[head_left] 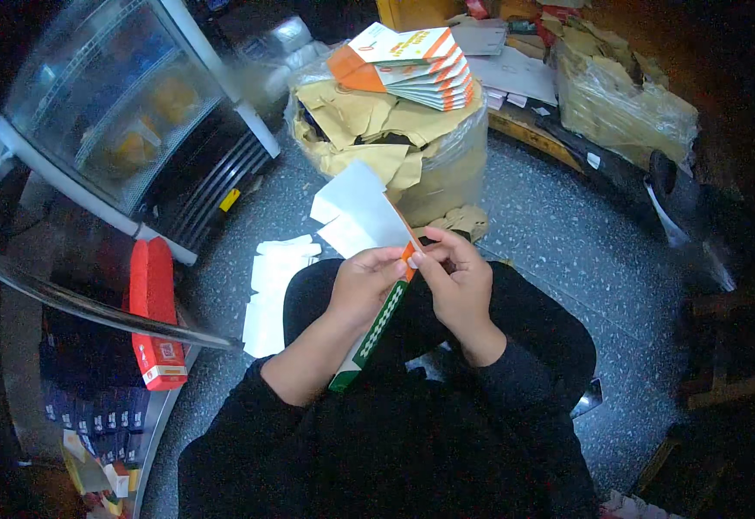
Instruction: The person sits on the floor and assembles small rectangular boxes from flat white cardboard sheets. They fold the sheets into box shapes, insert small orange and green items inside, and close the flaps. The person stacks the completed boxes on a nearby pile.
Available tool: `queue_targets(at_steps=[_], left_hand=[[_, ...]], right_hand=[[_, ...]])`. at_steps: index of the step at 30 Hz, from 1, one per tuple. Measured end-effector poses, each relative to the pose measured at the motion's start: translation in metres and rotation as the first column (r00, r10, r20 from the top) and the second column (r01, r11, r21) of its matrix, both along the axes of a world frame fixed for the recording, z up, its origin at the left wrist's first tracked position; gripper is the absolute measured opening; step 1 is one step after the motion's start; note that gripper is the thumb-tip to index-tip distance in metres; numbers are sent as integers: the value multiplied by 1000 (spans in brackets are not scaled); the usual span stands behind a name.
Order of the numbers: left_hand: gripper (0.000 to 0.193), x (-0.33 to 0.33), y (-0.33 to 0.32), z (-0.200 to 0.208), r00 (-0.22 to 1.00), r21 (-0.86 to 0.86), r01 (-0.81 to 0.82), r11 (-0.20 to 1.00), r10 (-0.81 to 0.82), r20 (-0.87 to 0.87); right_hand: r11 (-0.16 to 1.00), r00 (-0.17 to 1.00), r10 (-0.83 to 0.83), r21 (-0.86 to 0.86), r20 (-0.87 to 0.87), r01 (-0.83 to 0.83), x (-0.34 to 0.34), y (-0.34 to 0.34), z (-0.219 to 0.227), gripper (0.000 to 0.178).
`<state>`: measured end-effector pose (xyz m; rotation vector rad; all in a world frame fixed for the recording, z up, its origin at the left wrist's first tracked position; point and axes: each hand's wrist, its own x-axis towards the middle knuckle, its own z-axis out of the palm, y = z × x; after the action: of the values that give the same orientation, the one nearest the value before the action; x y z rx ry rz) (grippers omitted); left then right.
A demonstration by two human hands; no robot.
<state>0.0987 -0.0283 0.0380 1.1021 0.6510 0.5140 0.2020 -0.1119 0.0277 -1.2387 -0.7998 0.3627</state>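
Observation:
Over my lap, a flat carton blank (366,205) stands nearly edge-on to me, its plain white side facing up and left. A narrow orange and green printed strip (379,324) runs down along it toward my body. My left hand (363,285) pinches the carton at its middle from the left. From the other side, my right hand (455,275) has its thumb and finger closed on the orange edge. Both sets of fingertips nearly meet there. Beyond my hands, a stack of orange and white folded cartons (416,65) lies on a wrapped brown bale (447,156).
More white carton blanks (278,290) lie on the speckled floor (533,208) by my left knee. A glass-door cooler (135,112) stands at the far left, near a red box (153,311) and a curved metal rail (92,298). Another plastic-wrapped bale (628,99) sits at the far right.

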Motion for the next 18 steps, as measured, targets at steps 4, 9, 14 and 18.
queue_targets(at_steps=[4, 9, 14, 18], left_hand=[[22, -1, 5, -5, 996, -44, 44, 998, -40, 77], [23, 2, 2, -2, 1000, -47, -14, 999, 14, 0], [24, 2, -4, -8, 992, -20, -2, 1000, 5, 123], [22, 2, -1, -22, 972, -39, 15, 999, -5, 234]], right_hand=[[998, 991, -60, -21, 117, 63, -1, 1, -2, 25], [990, 970, -128, -29, 205, 136, -2, 4, -4, 22], [980, 937, -195, 14, 288, 200, -5, 3, -6, 20], [974, 865, -218, 46, 452, 221, -6, 3, 1, 21]])
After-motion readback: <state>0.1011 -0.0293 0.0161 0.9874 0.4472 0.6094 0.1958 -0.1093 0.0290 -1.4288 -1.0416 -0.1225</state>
